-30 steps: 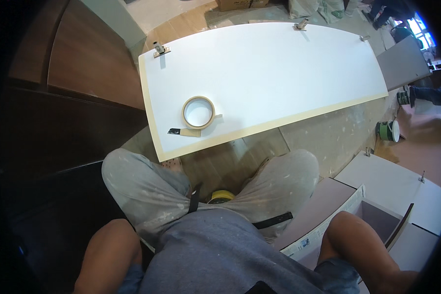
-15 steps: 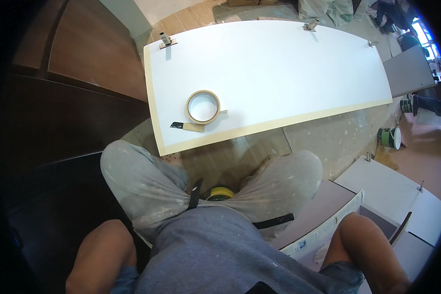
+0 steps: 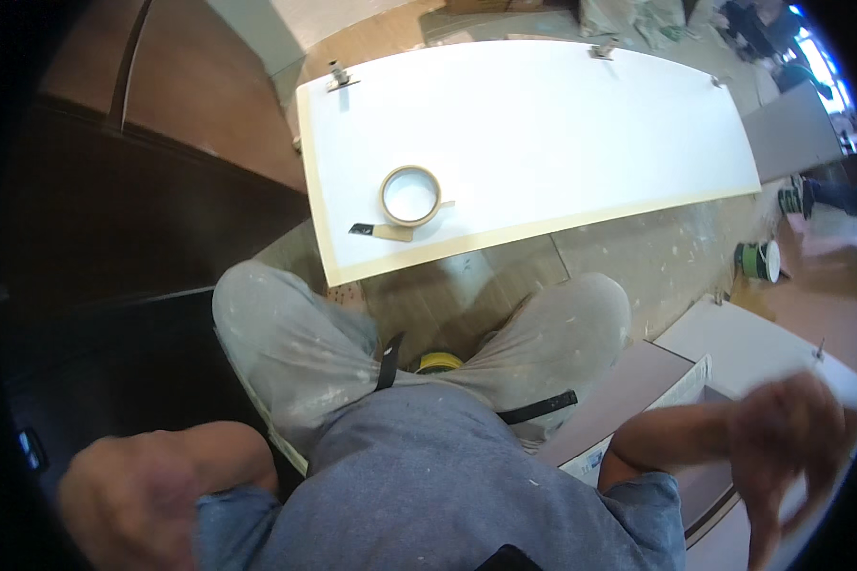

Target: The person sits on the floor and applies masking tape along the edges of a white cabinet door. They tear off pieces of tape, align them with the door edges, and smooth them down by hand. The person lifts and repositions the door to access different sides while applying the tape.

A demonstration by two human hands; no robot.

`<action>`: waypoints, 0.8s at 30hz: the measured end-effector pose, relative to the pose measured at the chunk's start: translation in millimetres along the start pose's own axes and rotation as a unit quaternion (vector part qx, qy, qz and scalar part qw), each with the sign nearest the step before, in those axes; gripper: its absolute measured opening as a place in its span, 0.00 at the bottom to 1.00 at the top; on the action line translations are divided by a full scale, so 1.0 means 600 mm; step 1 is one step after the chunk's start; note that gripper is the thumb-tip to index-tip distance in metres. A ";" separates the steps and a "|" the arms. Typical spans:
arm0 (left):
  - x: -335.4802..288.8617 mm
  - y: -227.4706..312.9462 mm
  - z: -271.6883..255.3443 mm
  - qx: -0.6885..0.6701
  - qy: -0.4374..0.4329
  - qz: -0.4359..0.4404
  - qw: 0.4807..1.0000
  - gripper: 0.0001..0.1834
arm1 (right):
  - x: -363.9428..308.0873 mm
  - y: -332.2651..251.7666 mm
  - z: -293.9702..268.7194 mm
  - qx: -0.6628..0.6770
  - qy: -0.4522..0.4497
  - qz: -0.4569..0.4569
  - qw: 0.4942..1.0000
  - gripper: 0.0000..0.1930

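My left hand (image 3: 129,490) is at the lower left, smeared by motion, its fingers too unclear to read. At the right edge my right hand (image 3: 788,419) is raised above the white panels; though blurred, its fingers stretch downward and apart, with no held thing visible. Ahead of my knees lies a white board (image 3: 543,124) with tan tape (image 3: 486,247) along its near and left edges. On it rest a roll of masking tape (image 3: 386,195), its loose end sticking out, and a small flat tool (image 3: 391,232), black at one end and tan at the other. Neither hand touches these.
Metal hinges (image 3: 339,76) stand along the board's far edge. Brown wooden furniture (image 3: 209,105) is on the left. To the right are a green-and-white bucket (image 3: 758,260) and a white panel with hinges (image 3: 724,333). A yellow-rimmed bucket (image 3: 438,362) sits between my legs. Someone's dark-clothed leg (image 3: 843,195) shows far right.
Both forearms have swung outward, bringing my hands into view at either side. The view has shifted slightly; the tape roll and the flat tool lie as before on the board.
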State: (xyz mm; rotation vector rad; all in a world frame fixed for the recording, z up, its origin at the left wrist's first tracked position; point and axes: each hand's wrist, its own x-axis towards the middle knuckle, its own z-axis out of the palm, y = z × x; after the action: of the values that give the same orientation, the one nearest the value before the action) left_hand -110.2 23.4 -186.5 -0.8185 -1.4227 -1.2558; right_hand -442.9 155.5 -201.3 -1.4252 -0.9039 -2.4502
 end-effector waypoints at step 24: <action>-0.042 0.049 0.018 0.155 -0.097 -0.178 0.967 0.04 | -0.097 0.099 0.147 -0.237 -0.237 0.337 0.880 0.11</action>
State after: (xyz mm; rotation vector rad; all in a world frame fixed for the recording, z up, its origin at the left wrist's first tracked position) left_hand -79.4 43.4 -201.9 -0.4956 -1.9320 -1.1931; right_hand -321.9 149.8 -193.0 -2.0972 0.1989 -1.8593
